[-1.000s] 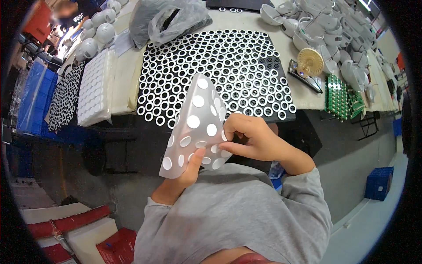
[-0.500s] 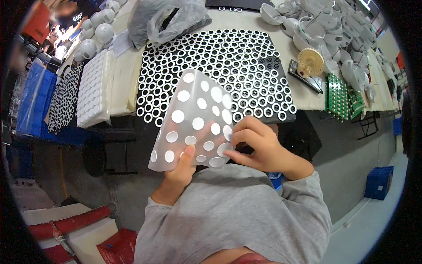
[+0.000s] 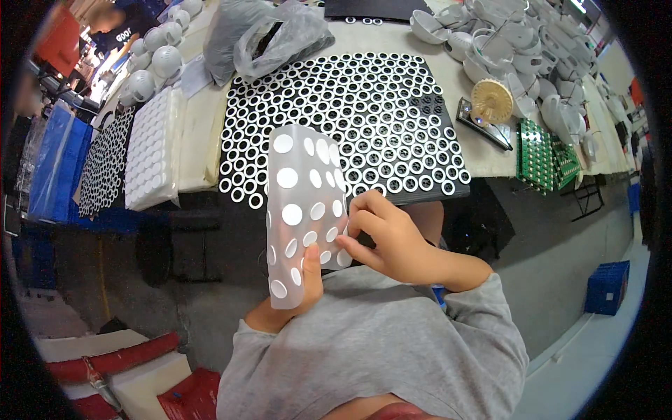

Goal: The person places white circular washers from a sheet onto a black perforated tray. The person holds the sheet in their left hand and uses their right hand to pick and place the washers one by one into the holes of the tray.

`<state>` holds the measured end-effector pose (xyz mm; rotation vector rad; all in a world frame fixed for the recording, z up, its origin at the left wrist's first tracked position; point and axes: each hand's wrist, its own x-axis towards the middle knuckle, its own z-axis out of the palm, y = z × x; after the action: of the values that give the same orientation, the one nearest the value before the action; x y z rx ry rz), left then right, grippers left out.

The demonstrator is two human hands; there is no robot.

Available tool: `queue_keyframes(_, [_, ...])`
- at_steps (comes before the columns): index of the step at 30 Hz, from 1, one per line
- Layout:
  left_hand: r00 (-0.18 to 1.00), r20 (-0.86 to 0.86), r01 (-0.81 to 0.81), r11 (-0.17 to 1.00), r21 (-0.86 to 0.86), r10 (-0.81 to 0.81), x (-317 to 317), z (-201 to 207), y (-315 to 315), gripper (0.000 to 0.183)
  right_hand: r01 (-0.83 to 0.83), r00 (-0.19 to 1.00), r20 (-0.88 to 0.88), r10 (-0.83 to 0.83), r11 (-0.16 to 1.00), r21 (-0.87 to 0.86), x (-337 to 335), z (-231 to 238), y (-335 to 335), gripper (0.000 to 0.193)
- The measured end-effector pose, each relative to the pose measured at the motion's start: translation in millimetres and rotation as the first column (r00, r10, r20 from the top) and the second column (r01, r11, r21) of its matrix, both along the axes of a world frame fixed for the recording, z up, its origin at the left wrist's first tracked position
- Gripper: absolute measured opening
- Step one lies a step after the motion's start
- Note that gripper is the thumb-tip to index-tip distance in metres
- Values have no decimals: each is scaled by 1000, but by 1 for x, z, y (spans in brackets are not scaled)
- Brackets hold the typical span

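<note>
A bent translucent sheet of round white stickers (image 3: 301,197) is held up before my chest, curving back along its right side. My left hand (image 3: 311,283) grips its lower part, thumb on the front and the other fingers behind, showing faintly through it. At the right edge, my right hand (image 3: 392,241) pinches with thumb and index finger. Whether a single sticker is between those fingertips cannot be made out. Beyond the sheet, a black board (image 3: 455,189) on the table carries many white rings (image 3: 428,183) with dark centres, and the sheet's top overlaps its near part.
Grey plastic bags (image 3: 283,42) lie behind the board. To the right are a cream round part (image 3: 491,101), green circuit boards (image 3: 535,157) and piled white housings (image 3: 483,59). A white tray of round pieces (image 3: 150,150) stands left. A blue crate (image 3: 606,288) sits on the floor.
The sheet has turned more upright and bent into a narrower curve, its lower end dropping. My right hand has moved left and slightly down along with its edge.
</note>
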<state>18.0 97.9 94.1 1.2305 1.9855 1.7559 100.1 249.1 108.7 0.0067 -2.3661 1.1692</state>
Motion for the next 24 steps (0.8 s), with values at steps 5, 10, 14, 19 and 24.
queue_keyframes(5, [999, 38, 8, 1000, 12, -8, -1, -2, 0, 30, -130, 983, 93, 160, 954, -270, -3, -4, 9, 13])
queue_keyframes(10, [995, 93, -32, 998, 54, 27, -2, 1, -3, 31, -169, 936, 168, 308, 816, -553, -7, -9, 14, 9])
queue_keyframes(14, [991, 137, -23, 996, 86, 11, -6, -4, 1, 32, -137, 946, 162, 282, 798, -587, -8, -16, 20, 9])
queue_keyframes(19, [977, 206, -78, 989, 124, 51, -5, -8, 0, 33, -147, 975, 84, 206, 881, -449, -11, -15, 21, 7])
queue_keyframes(24, [862, 496, -314, 882, 352, 109, -1, -23, 7, 42, -120, 991, 14, 135, 921, -370, -12, -8, 56, 5])
